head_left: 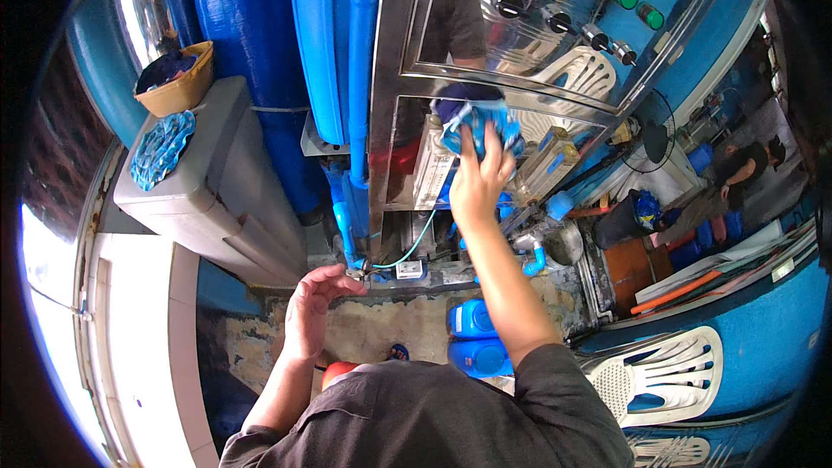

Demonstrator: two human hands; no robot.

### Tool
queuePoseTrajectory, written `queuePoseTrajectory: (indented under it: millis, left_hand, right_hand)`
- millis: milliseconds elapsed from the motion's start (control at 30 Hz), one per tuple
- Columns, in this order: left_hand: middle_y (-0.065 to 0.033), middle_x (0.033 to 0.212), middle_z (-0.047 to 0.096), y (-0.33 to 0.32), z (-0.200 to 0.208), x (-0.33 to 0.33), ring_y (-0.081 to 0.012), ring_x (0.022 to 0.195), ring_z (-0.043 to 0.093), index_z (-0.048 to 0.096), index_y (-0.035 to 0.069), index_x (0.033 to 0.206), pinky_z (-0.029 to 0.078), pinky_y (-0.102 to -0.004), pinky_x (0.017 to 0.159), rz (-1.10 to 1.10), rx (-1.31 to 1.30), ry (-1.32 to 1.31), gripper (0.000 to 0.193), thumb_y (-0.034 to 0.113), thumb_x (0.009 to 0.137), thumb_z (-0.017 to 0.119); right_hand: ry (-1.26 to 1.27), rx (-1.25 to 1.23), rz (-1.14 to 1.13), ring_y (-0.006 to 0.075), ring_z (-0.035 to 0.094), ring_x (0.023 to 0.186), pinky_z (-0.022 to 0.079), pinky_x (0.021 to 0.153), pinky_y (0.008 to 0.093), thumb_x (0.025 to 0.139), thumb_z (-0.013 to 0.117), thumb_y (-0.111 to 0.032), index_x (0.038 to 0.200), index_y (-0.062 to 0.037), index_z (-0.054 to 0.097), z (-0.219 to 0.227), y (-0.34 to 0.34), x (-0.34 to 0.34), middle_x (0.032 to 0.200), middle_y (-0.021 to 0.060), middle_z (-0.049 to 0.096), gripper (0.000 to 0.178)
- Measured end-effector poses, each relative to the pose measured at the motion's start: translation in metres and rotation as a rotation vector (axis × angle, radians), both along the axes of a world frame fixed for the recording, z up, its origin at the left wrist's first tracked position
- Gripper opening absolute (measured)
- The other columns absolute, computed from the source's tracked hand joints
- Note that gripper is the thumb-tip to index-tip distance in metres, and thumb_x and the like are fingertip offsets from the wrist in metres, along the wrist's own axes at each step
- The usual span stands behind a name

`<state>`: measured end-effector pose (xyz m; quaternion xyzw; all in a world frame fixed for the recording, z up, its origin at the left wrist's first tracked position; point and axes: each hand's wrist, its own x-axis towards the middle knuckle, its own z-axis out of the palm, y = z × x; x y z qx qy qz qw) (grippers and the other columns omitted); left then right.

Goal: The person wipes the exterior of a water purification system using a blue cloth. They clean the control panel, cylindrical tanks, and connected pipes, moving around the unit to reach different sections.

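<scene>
My right hand (482,175) reaches up and presses a crumpled blue patterned cloth (492,124) against the shiny metal panel (400,121) in front of me. The fingers are bent over the cloth, just below the panel's upper framed section. Two clear flow meters (431,169) are set in the panel on either side of the hand. Lower and to the left, my left hand (314,308) hangs in the air with its fingers partly curled and apart, and nothing shows in it. A thin light-green tube (412,247) and a white socket box (410,269) are just beyond it.
At left, a grey bin-like cabinet (186,182) carries a blue ruffled cloth (163,150) and a yellow basket (186,87). Tall blue tanks (243,43) stand behind. Blue jugs (479,355) sit on the floor near me. White plastic chairs (676,377) and another person (750,169) are at right.
</scene>
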<state>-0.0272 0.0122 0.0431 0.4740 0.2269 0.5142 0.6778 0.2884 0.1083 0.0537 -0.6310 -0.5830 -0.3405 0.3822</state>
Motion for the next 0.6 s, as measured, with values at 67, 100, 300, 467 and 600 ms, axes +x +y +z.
queuePoseTrajectory:
  millis: [67, 100, 300, 467, 600]
  left_hand:
    - [-0.0154, 0.099, 0.065, 0.0, -0.001, -0.004, -0.0312, 0.098, 0.062, 0.056, 0.004, 0.121, 0.042, -0.0448, 0.093, 0.0, 0.019, -0.027, 0.06, 0.055, 0.097, 0.035]
    - [-0.0155, 0.099, 0.065, 0.0, -0.001, -0.008, -0.0311, 0.098, 0.062, 0.056, 0.004, 0.121, 0.042, -0.0448, 0.093, 0.012, 0.035, -0.02, 0.06, 0.055, 0.097, 0.035]
    - [-0.0154, 0.1, 0.066, -0.001, -0.002, -0.027, -0.03, 0.099, 0.062, 0.055, 0.004, 0.121, 0.041, -0.0442, 0.095, 0.051, 0.032, -0.032, 0.059, 0.054, 0.098, 0.034]
    - [-0.0151, 0.1, 0.065, -0.003, -0.002, -0.021, -0.0299, 0.1, 0.061, 0.055, 0.004, 0.122, 0.041, -0.0446, 0.096, 0.05, 0.015, -0.001, 0.059, 0.054, 0.098, 0.034]
    - [-0.0151, 0.102, 0.065, -0.007, 0.001, -0.017, -0.0302, 0.101, 0.061, 0.054, 0.004, 0.122, 0.041, -0.045, 0.097, 0.045, 0.06, 0.011, 0.059, 0.054, 0.098, 0.035]
  right_hand:
    - [0.046, -0.073, 0.001, 0.0408, 0.041, 0.115, 0.036, 0.098, 0.0489, 0.08, 0.058, -0.003, 0.125, -0.0151, 0.059, -0.057, -0.01, -0.011, 0.138, 0.018, 0.041, 0.047]
    - [0.089, -0.141, -0.049, 0.0404, 0.043, 0.114, 0.036, 0.097, 0.0483, 0.08, 0.057, -0.003, 0.124, -0.0156, 0.06, -0.08, -0.015, -0.015, 0.135, 0.0177, 0.042, 0.046]
    - [-0.034, 0.0, 0.056, 0.0426, 0.041, 0.115, 0.033, 0.098, 0.0544, 0.078, 0.058, -0.003, 0.122, -0.0079, 0.058, -0.05, -0.013, -0.015, 0.133, 0.0227, 0.04, 0.044]
    - [-0.111, 0.081, -0.031, 0.0379, 0.037, 0.121, 0.027, 0.103, 0.0545, 0.074, 0.06, -0.005, 0.122, -0.0086, 0.059, 0.018, 0.02, 0.001, 0.146, 0.0163, 0.038, 0.048]
    - [-0.066, -0.166, -0.071, 0.0515, 0.017, 0.138, 0.017, 0.108, 0.0653, 0.078, 0.056, -0.007, 0.091, 0.0062, 0.06, -0.05, -0.002, -0.009, 0.149, 0.0277, 0.026, 0.019]
